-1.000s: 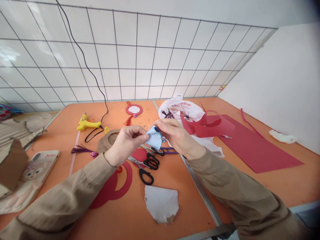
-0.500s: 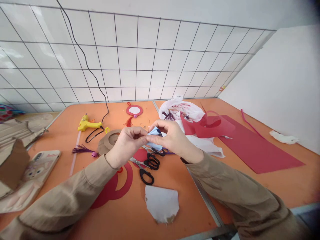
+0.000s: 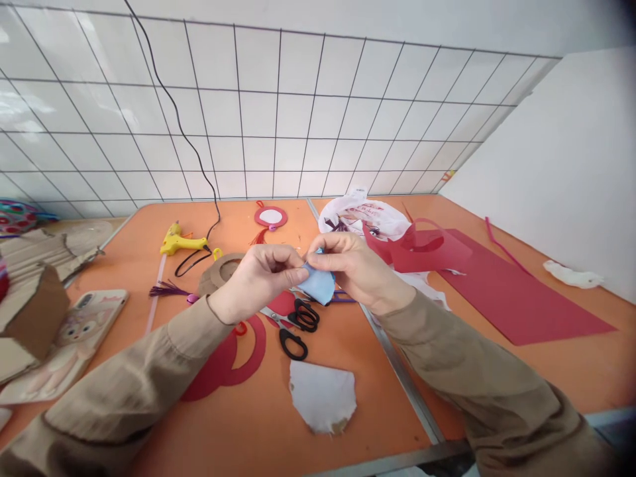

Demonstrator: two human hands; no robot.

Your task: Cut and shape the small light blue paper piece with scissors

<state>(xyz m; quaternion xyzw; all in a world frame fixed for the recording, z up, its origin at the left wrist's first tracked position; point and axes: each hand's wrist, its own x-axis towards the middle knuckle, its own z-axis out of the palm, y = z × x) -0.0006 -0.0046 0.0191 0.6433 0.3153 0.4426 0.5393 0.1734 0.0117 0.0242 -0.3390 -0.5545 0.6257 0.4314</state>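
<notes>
Pinching one light-blue cloth piece (image 3: 320, 286), apparently folded, between thumb and fingers of the left hand (image 3: 261, 278) and of the right hand (image 3: 354, 268), both closed on its upper part, probably for steady control from two sides. Holding it raised over the middle of the orange tabletop (image 3: 238, 434), likely for a clear view of a small edge. Listing just below, within easy reach, at least one pair of black-handled scissors (image 3: 297, 320), with the full count obscured by overlap. Placing at the far left one yellow glue gun (image 3: 181, 241), presumably well apart from the fingers for safety. Counting two tassels, one purple (image 3: 166, 289) and one red (image 3: 259, 236), the latter below one round red-rimmed ornament (image 3: 271, 216). Grouping near the left sleeve one red ring (image 3: 258, 356) and one red rounded piece (image 3: 211, 372), overlapping, perhaps to save space. Noting nearest the viewer one rough-edged whitish piece (image 3: 324, 396), lying flat. Adding at right one large red sheet (image 3: 517, 298), seemingly spread flat against creasing, and one white plastic bag (image 3: 377, 213) behind the right hand.
</notes>
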